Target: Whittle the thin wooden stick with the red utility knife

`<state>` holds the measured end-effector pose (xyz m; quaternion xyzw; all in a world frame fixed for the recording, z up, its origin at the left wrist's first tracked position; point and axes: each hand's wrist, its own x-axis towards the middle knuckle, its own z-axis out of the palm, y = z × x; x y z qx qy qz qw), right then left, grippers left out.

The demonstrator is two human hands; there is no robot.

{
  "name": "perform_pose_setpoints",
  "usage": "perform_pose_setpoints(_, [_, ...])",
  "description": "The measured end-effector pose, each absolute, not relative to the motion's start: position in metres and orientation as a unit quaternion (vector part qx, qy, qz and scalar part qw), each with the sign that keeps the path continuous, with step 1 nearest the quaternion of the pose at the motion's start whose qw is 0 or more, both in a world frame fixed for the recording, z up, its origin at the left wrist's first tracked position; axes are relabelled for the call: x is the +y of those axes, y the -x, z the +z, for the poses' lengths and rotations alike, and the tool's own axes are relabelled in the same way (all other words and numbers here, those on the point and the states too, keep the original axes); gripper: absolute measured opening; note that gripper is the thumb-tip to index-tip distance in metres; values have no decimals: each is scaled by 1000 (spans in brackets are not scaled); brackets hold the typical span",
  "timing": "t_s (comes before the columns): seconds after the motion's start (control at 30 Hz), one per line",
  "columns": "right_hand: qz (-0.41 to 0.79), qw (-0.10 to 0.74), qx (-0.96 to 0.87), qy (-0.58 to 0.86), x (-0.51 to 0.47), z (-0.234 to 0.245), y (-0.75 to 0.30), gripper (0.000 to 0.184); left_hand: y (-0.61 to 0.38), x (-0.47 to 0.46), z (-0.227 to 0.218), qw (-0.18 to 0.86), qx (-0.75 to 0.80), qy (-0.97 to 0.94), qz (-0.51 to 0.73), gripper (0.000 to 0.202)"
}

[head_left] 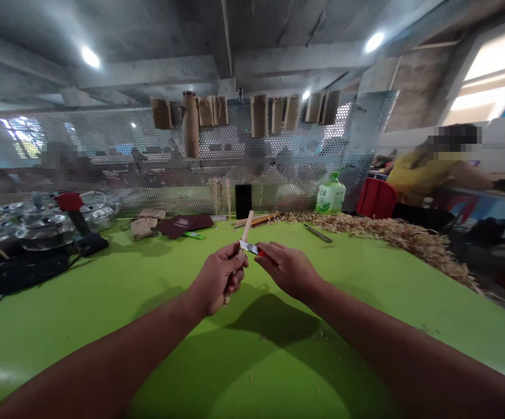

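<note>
Stick: I have the pale stick [248, 224] above the middle of the worktop [182, 364], in the left hand [219, 279]; its long axis runs up toward the far edge, top leaning a little right.
Knife: it reaches in from the right, the blade [249, 247] lying across the stick just above the left fingers; from here I can't tell whether it bites.
Nearer hand: the left, wrapped around the stick's lower part, a bit of pale wood showing beneath the fist.
Right hand: just beside, fingers closed over the knife's red handle [261, 253].
Wood: straight, slim, looks smooth and dry.
Steel: flat, bright, reflecting white.
Worktop surface: plain green, faintly glossy, a few loose chips toward the near side.
Shavings: a curly, tan, papery heap [392, 238] from the far edge round along the right edge.
Far edge: upright black phone [243, 201], twisted pale carvings [228, 198] left of it, green-tinted bottle [331, 196] toward the far right corner.
Left side: rounded, shiny metal pots [42, 230].
</note>
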<state>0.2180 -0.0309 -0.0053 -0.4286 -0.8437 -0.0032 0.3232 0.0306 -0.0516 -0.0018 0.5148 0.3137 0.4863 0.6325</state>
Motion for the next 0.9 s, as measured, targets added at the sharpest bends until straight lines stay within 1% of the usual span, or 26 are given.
perform_pose_setpoints(0.17, [-56,317,-844,428,-29,-5,-218,35,-30,-55,1,647,308,-512,474,17])
perform_pose_setpoints(0.37, [-91,315,-840,433,-26,-4,-221,37,-30,-58,5,645,319,-509,472,18])
perform_pose_setpoints(0.5, [-109,318,-839,428,-23,-1,-226,37,-31,-61,9,646,326,-506,469,23])
perform_pose_setpoints(0.7, [-117,345,-821,440,-15,2,-229,36,-33,-64,11,652,331,-499,466,34])
perform_pose_setpoints(0.77, [-83,372,-793,474,-5,8,-241,36,-35,-70,9,650,342,-507,452,35])
perform_pose_setpoints(0.83, [-34,424,-719,550,9,16,-263,37,-38,-76,6,655,353,-522,417,38])
perform_pose_setpoints(0.9, [-28,463,-642,610,21,23,-287,39,-40,-80,2,674,333,-534,386,43])
